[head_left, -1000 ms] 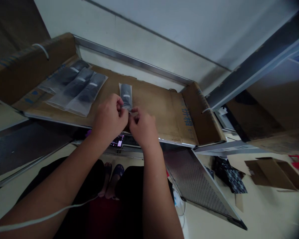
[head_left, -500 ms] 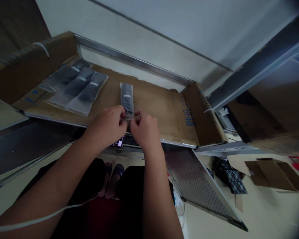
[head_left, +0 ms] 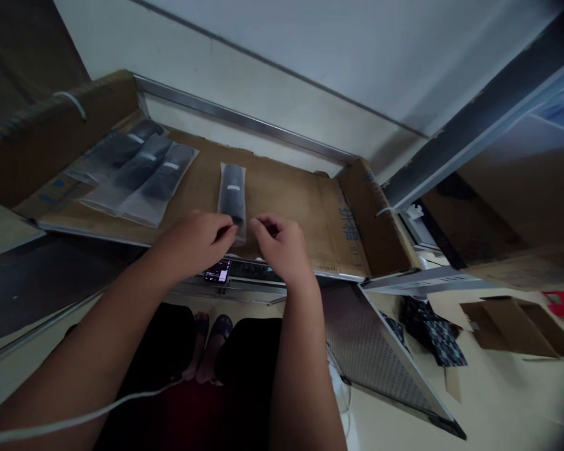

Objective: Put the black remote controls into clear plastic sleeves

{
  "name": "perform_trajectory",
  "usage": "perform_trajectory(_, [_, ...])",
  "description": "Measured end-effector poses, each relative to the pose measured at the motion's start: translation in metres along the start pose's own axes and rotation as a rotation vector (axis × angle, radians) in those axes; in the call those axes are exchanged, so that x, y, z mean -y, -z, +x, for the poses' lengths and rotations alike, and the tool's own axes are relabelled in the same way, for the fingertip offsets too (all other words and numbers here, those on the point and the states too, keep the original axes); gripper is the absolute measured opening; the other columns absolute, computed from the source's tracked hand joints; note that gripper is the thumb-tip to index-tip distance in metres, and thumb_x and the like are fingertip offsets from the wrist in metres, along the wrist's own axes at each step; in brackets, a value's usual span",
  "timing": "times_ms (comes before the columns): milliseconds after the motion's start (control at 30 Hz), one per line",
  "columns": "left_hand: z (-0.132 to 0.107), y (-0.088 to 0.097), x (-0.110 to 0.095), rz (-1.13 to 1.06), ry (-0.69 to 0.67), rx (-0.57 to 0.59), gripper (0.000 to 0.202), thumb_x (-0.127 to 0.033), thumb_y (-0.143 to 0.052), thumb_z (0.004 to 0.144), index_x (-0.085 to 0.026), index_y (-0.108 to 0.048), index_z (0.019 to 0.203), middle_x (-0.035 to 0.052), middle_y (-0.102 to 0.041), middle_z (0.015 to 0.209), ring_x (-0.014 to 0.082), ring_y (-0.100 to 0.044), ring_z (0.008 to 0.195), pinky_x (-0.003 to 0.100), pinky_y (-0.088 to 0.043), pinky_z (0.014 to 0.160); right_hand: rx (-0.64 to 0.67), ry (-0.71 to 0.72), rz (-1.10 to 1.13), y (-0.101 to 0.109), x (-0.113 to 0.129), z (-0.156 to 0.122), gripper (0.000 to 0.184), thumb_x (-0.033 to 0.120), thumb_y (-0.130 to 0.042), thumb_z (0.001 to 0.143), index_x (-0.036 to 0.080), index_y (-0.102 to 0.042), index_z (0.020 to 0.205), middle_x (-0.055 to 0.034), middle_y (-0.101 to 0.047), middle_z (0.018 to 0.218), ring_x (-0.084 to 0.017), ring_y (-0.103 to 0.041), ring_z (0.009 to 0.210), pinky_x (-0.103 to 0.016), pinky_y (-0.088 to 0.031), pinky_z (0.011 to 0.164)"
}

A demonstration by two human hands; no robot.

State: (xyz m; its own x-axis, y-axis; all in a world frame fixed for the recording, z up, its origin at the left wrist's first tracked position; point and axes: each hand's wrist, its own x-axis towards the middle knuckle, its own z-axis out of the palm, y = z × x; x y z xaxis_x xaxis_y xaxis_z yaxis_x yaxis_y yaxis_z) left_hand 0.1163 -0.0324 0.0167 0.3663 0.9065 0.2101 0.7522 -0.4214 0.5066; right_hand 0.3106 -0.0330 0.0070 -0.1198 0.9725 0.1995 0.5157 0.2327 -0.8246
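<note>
A frosted plastic bag with a dark rolled item and a white band inside lies lengthwise on the cardboard-lined shelf. My left hand is at the lower left edge of this bag, with its thumb and forefinger closed on it near the mouth end. Just right of the bag, my right hand is apart from it. Its fingers are curled, thumb close to forefinger, and nothing shows between them. Three similar bags lie overlapping, off to the left.
Folded-up cardboard sides bound the shelf left and right. A lit phone sits below its front edge. Perforated metal panels, such as the right one, angle out below. An open carton stands on the floor at right.
My hands have moved apart at the bag's near end, the right one letting go and shifting right. The bag's mouth end now lies flatter. The view has shifted slightly.
</note>
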Motion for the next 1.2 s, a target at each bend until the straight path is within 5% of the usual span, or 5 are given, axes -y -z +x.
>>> perform_trajectory(100, [0.003, 0.0, -0.002, -0.009, 0.072, -0.121, 0.036, -0.038, -0.051, 0.099, -0.021, -0.065, 0.071, 0.0022, -0.062, 0.063, 0.019, -0.058, 0.063, 0.032, -0.039, 0.064, -0.147, 0.023, -0.04, -0.01, -0.011, 0.006, 0.02, 0.029, -0.058, 0.096, 0.02, -0.076, 0.094, -0.0035, -0.077, 0.087, -0.017, -0.067, 0.079, -0.03, -0.049, 0.075])
perform_trajectory(233, [0.014, -0.012, -0.001, -0.041, -0.042, -0.356, 0.021, -0.025, -0.051, 0.096, -0.019, -0.07, 0.098, 0.0063, -0.073, 0.093, 0.0215, -0.066, 0.086, 0.033, -0.05, 0.08, -0.132, 0.092, -0.096, -0.018, -0.016, 0.01, 0.022, 0.022, -0.056, 0.095, 0.023, -0.076, 0.105, -0.0054, -0.079, 0.103, -0.02, -0.071, 0.095, -0.033, -0.052, 0.086])
perform_trajectory(467, [0.025, -0.041, 0.004, 0.047, -0.123, -0.227, 0.024, -0.014, -0.05, 0.094, -0.018, -0.073, 0.097, 0.0084, -0.072, 0.098, 0.0244, -0.066, 0.094, 0.038, -0.053, 0.087, -0.095, 0.081, -0.12, -0.018, -0.013, 0.011, 0.019, 0.021, -0.058, 0.095, 0.023, -0.076, 0.1, -0.0033, -0.079, 0.099, -0.02, -0.072, 0.092, -0.033, -0.051, 0.084])
perform_trajectory(1200, [0.016, -0.041, 0.009, 0.065, -0.076, -0.191, 0.02, -0.014, -0.054, 0.09, -0.019, -0.072, 0.096, 0.0082, -0.074, 0.104, 0.0269, -0.067, 0.101, 0.041, -0.054, 0.092, -0.107, 0.049, -0.137, -0.019, -0.015, 0.011, 0.018, 0.021, -0.059, 0.094, 0.021, -0.076, 0.099, -0.0038, -0.079, 0.096, -0.019, -0.072, 0.088, -0.031, -0.051, 0.08])
